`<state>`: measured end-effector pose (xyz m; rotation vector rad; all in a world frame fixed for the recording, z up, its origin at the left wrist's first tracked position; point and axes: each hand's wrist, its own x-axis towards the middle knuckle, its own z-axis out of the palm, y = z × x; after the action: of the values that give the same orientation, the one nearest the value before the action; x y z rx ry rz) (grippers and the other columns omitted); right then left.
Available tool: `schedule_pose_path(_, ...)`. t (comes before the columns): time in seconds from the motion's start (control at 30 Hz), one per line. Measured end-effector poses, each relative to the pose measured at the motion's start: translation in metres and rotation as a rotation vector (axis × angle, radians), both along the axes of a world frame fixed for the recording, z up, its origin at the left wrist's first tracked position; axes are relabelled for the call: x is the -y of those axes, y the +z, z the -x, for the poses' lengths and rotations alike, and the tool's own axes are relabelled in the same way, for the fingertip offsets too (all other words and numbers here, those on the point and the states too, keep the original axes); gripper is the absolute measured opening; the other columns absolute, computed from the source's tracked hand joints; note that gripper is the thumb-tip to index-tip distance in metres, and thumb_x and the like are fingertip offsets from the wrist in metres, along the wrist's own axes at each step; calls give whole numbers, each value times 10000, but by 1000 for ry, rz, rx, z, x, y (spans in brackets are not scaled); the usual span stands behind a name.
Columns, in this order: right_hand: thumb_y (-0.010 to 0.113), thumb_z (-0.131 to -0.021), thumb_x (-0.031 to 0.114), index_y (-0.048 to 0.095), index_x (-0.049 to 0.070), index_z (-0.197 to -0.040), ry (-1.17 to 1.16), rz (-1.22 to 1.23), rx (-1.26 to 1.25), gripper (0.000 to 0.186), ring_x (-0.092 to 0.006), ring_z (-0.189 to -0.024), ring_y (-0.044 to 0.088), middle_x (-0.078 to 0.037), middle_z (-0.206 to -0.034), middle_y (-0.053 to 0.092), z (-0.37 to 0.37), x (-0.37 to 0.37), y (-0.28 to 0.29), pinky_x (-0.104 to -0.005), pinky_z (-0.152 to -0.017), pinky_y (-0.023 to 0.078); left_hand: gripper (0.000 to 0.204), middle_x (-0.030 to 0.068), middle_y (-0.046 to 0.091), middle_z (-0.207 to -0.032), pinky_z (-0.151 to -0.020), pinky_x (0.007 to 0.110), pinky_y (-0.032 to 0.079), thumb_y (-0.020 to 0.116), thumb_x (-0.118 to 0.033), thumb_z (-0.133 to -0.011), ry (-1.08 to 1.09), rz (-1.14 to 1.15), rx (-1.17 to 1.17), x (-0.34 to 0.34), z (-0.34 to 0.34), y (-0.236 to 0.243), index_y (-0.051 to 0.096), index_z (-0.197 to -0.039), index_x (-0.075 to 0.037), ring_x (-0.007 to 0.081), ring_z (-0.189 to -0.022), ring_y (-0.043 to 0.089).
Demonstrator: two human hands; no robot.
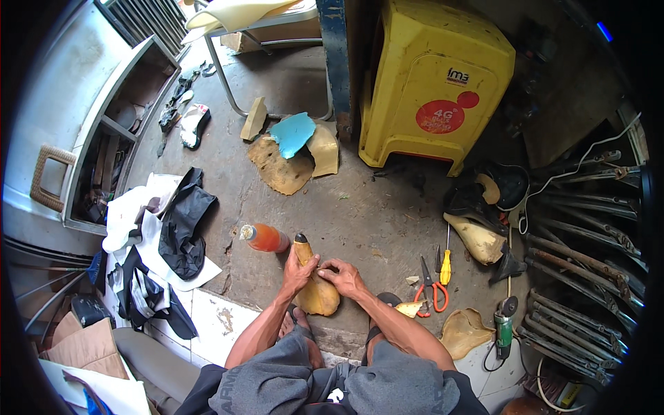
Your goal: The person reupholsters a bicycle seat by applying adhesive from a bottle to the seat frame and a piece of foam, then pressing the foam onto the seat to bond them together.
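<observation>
Between my feet stands a tan, foot-shaped piece (317,296), like a shoe last, with a dark tip at its narrow upper end. My left hand (299,273) is wrapped around its narrow part. My right hand (342,277) is closed in a pinch against its right side; whatever lies between those fingertips is too small to make out. Just left of the piece, a clear bottle (266,238) of orange-red liquid stands on the floor.
Right of me lie orange-handled scissors (434,294), a yellow-handled screwdriver (446,266) and a green angle grinder (503,328). Metal rods (581,263) line the right side. A yellow plastic stool (436,83) stands ahead. Black and white scraps (183,235) spread at left.
</observation>
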<state>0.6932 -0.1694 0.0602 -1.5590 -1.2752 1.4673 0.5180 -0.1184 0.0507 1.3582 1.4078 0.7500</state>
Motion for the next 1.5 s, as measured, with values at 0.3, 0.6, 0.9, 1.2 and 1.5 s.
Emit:
schedule_pose_path(0.3, 723, -932, 302, 738, 72, -1119, 50, -26, -89, 296, -198, -955, 678, -95, -1034, 729, 2, -1, 7, -331, -859, 517, 462, 83, 606, -994, -814, 356, 505, 726, -335, -915, -7, 109, 80, -4, 5, 2, 512, -1210, -51, 180, -909, 592)
schedule_pose_path(0.6, 731, -917, 325, 735, 68, -1148, -62, 105, 6, 346, -193, -946, 687, -118, -1023, 749, 6, -4, 5, -340, -858, 524, 481, 46, 596, -1023, -836, 338, 497, 762, -352, -904, -28, 54, 113, -2, 5, 8, 539, -1204, -49, 154, -935, 575)
schedule_pose_path(0.9, 731, -918, 279, 739, 44, -1143, -45, 226, 7, 326, -194, -992, 692, -107, -1058, 753, -2, -9, 5, -337, -897, 529, 636, 84, 595, -1224, -971, 346, 478, 782, -379, -891, -76, 161, 88, -1, 3, 13, 514, -1340, -16, 187, -1111, 582)
schedule_pose_path(1.2, 748, -913, 220, 721, 80, -1208, -108, 59, -164, 327, -153, -985, 672, -69, -1067, 746, 8, 1, -7, -297, -877, 530, 752, 151, 558, -1316, -1037, 397, 448, 753, -337, -903, -133, 10, 87, 14, 18, -8, 351, -1467, -42, 258, -1240, 546)
schedule_pose_path(1.5, 763, -903, 237, 719, 69, -1215, -85, 108, -138, 357, -148, -994, 667, -66, -1083, 742, 3, 0, -3, -294, -884, 527, 755, 194, 526, -1390, -1099, 413, 414, 693, -280, -939, -181, 7, -71, 27, 14, 18, 296, -1530, -28, 286, -1298, 530)
